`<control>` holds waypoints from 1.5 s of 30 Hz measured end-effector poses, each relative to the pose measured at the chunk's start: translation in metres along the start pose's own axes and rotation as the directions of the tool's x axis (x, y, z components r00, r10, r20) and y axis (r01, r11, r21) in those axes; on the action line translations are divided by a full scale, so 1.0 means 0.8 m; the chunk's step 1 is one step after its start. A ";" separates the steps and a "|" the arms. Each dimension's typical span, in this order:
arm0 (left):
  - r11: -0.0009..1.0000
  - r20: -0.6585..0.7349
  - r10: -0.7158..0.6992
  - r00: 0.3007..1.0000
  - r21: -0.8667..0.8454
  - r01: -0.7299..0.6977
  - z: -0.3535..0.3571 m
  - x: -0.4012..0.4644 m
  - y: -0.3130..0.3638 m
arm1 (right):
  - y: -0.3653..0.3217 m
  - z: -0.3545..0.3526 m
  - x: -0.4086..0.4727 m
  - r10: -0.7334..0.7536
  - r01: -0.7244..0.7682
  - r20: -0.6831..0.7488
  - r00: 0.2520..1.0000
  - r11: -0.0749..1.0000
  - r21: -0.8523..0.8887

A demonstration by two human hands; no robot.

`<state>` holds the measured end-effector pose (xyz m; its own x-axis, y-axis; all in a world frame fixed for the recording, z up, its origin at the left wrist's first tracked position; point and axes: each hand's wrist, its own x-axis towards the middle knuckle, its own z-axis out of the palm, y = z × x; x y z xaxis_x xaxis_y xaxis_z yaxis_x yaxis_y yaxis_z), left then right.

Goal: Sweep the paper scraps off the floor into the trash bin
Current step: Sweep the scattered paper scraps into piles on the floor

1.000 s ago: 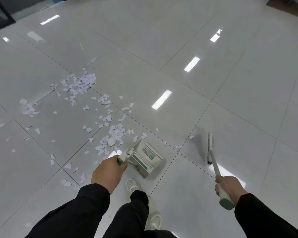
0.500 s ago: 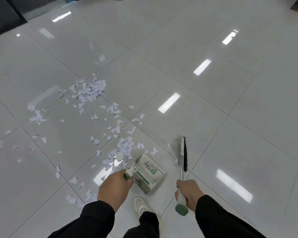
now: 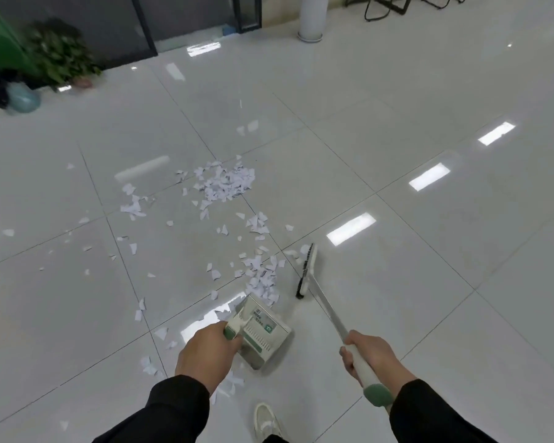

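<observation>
Since the earlier frame your broom head has swung from beside the dustpan out to the far right edge of the scraps. Glossy white tiled floor [image 3: 397,116] carries the torn white paper scraps [image 3: 226,183], scattered ahead of the white-and-green plastic dustpan [image 3: 264,330]. Your right hand [image 3: 370,356] grips the white long-handled broom with black bristles [image 3: 304,273]. Your left hand [image 3: 207,354] grips the dustpan handle. No trash bin visible.
</observation>
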<state>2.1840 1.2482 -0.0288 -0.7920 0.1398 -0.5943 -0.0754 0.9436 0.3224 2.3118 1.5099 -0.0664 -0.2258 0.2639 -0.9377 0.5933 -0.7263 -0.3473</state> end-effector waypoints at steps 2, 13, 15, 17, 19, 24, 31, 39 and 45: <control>1.000 -0.007 -0.011 1.000 -0.020 0.011 -0.002 -0.003 0.002 | 0.001 -0.021 -0.007 -0.017 0.013 -0.041 0.999 0.996 -0.084; 0.986 -0.117 -0.135 0.984 -0.110 0.122 -0.011 -0.007 0.016 | -0.046 -0.060 0.062 -0.064 0.012 -0.144 0.988 0.942 -0.336; 0.975 -0.148 -0.194 0.970 -0.139 0.174 -0.005 -0.001 0.022 | -0.070 -0.028 0.086 -0.027 0.000 -0.076 0.997 0.943 -0.333; 0.965 -0.162 -0.235 0.958 -0.157 0.210 -0.005 0.003 0.027 | -0.090 0.010 0.102 0.003 -0.012 -0.029 1.000 0.953 -0.302; 0.951 -0.164 -0.274 0.948 -0.191 0.242 -0.002 0.000 0.028 | -0.107 0.045 0.107 0.026 -0.013 0.039 0.999 0.953 -0.303; 0.895 -0.182 -0.407 0.895 -0.272 0.352 0.008 0.003 0.045 | -0.184 0.107 0.131 0.066 0.000 0.150 0.987 0.916 -0.402; 0.770 -0.211 -0.593 0.777 -0.433 0.469 0.027 -0.022 0.043 | -0.249 0.096 0.134 0.037 0.107 0.248 0.968 0.833 -0.542; 0.516 -0.152 -0.803 0.576 -0.662 0.544 0.112 -0.159 0.029 | -0.173 0.050 0.114 0.165 0.160 0.311 0.936 0.587 -0.793; 0.328 -0.075 -0.894 0.442 -0.780 0.533 0.226 -0.277 0.058 | -0.116 0.009 0.094 0.308 0.200 0.346 0.887 0.419 -0.886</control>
<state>2.4656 1.3149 -0.0149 -0.3277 -0.8043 -0.4957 -0.9192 0.1503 0.3639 2.2344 1.5924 -0.1049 -0.2848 -0.2088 -0.9356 0.8879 0.3103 -0.3396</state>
